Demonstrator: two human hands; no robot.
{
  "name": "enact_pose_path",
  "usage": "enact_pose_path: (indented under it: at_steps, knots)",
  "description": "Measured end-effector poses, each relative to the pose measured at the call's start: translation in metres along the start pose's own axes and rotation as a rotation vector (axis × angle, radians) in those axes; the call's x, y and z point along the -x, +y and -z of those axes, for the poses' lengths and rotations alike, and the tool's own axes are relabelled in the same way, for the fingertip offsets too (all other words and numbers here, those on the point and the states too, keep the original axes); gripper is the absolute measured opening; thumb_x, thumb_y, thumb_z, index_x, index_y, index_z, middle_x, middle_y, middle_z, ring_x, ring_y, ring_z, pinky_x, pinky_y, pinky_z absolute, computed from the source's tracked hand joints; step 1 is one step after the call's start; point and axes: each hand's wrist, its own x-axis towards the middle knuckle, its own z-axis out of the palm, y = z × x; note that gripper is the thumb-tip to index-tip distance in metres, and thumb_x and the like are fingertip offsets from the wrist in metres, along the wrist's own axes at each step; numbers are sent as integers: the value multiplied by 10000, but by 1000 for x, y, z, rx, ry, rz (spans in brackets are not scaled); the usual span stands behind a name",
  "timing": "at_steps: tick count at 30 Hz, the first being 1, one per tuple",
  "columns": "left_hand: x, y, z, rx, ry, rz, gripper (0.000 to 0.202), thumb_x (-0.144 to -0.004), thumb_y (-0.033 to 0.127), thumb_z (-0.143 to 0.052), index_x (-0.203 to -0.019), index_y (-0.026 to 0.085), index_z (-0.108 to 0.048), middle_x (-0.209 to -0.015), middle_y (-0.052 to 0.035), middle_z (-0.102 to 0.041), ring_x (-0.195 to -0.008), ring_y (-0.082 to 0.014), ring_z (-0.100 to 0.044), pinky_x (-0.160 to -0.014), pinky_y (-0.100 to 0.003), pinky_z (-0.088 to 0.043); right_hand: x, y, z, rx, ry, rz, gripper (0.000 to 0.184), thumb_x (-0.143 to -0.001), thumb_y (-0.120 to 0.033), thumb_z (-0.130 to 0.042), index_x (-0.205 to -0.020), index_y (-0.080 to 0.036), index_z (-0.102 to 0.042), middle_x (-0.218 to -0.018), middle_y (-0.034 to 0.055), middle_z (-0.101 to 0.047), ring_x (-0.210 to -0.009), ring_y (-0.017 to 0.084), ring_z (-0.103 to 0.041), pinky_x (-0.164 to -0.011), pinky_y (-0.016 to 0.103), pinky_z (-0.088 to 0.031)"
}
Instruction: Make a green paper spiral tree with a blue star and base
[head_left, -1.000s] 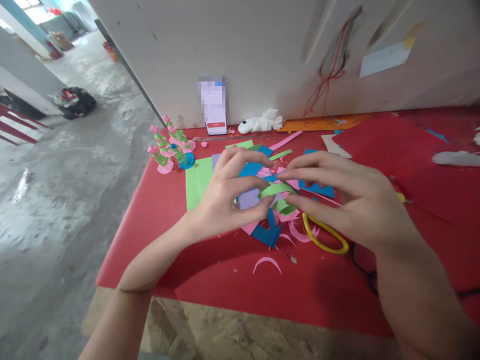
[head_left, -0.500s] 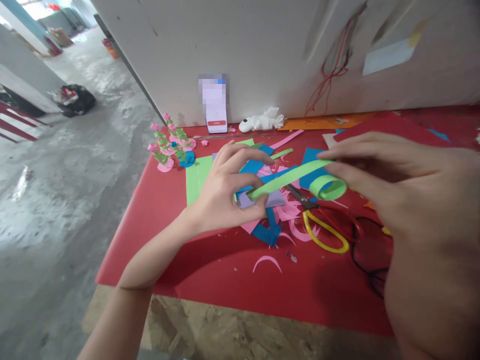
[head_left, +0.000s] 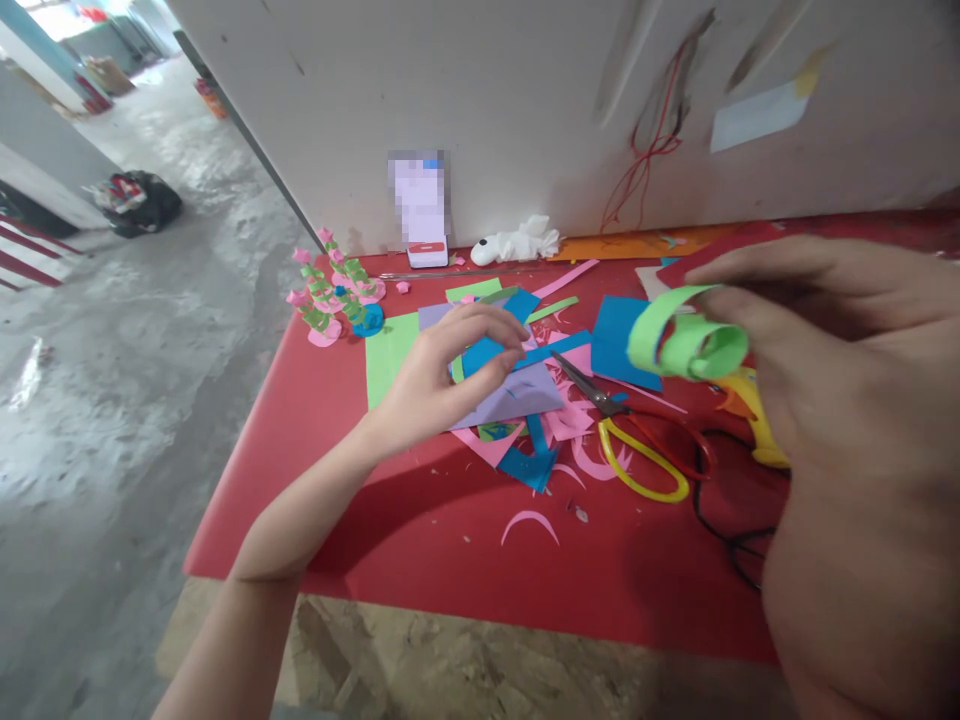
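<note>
My right hand (head_left: 817,340) is raised close to the camera and pinches a curled green paper strip (head_left: 682,338) between thumb and fingers. My left hand (head_left: 442,375) hovers over a heap of coloured paper scraps (head_left: 517,390), fingers bent with thumb and forefinger close together and nothing visible between them. It is nearest to a lilac sheet (head_left: 510,398) and a blue strip (head_left: 487,350). Yellow-and-red handled scissors (head_left: 637,450) lie on the red table cover (head_left: 420,540) just right of the heap.
Small pink-and-green paper flowers (head_left: 334,295) stand at the table's left back corner. A phone (head_left: 420,210) leans on the white wall beside a crumpled white tissue (head_left: 517,243). A green sheet (head_left: 386,355) lies flat. A black cable (head_left: 731,530) runs at the right. The concrete floor drops off left.
My left hand let go of the green strip, which sprang into a curl in my right hand. The right hand moved right and up; the left hand sank toward the scraps.
</note>
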Motion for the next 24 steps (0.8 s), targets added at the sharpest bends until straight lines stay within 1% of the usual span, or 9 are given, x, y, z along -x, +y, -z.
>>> enact_pose_path:
  at_steps: [3,5,7,12,15,17,20,22,24]
  knots:
    - [0,-1,-7,251,-48,135,158,-847,294,-561,-942,184,-622,-1041,-46,-686,-1004,-131,-640,-925,-290,-512,5,-9,-13,-40,-86,-50,89,-727,-240,-733,-812,-215,-734,-787,-17,-685,-710,72,-624,-648,190,-527]
    - [2,-2,-14,434,-104,209,179,-814,304,-618,-951,190,-626,-1065,-40,-686,-989,-136,-659,-909,-290,-531,6,-10,-18,-22,-177,-79,83,-739,-256,-719,-809,-212,-730,-771,-24,-685,-672,54,-613,-602,156,-511]
    - [4,-5,-20,594,-138,266,180,-777,300,-672,-916,193,-635,-991,-20,-700,-930,-131,-677,-873,-288,-551,6,-8,-21,-9,-236,-78,94,-747,-280,-708,-806,-209,-723,-760,-28,-682,-659,50,-609,-576,146,-500]
    - [7,-7,-30,829,-88,409,151,-695,255,-762,-767,177,-655,-781,31,-687,-754,-70,-670,-763,-218,-566,6,-2,-26,-104,-337,-143,101,-741,-297,-696,-787,-208,-709,-751,-23,-673,-654,77,-620,-537,166,-506]
    - [6,-5,-30,927,-42,473,216,-665,306,-783,-734,178,-625,-716,49,-659,-693,-63,-662,-768,-236,-584,6,0,-25,-125,-354,-182,112,-755,-320,-690,-830,-239,-710,-790,-17,-672,-691,94,-621,-541,188,-500]
    - [5,-5,-29,963,-1,510,263,-655,352,-782,-741,186,-597,-678,59,-631,-662,-72,-661,-769,-262,-597,7,0,-23,-79,-245,-117,107,-792,-315,-662,-874,-261,-705,-857,-13,-668,-725,96,-609,-561,206,-490]
    - [3,-5,-26,1008,40,560,305,-637,368,-787,-768,196,-571,-670,67,-617,-642,-70,-657,-732,-246,-597,10,-5,-20,41,-92,118,107,-832,-216,-612,-891,-261,-688,-953,2,-644,-836,105,-595,-636,238,-483]
    - [3,-5,-25,1016,42,576,314,-637,369,-786,-784,196,-569,-690,63,-626,-653,-65,-652,-738,-239,-592,12,-8,-20,73,-141,242,130,-824,-167,-607,-882,-261,-675,-965,7,-631,-889,118,-587,-662,260,-473]
    - [2,-4,-25,1011,33,583,325,-633,375,-787,-791,193,-570,-710,52,-634,-669,-67,-647,-753,-242,-589,14,-9,-21,45,-224,297,130,-801,-150,-628,-860,-260,-663,-952,2,-626,-889,123,-583,-671,271,-467]
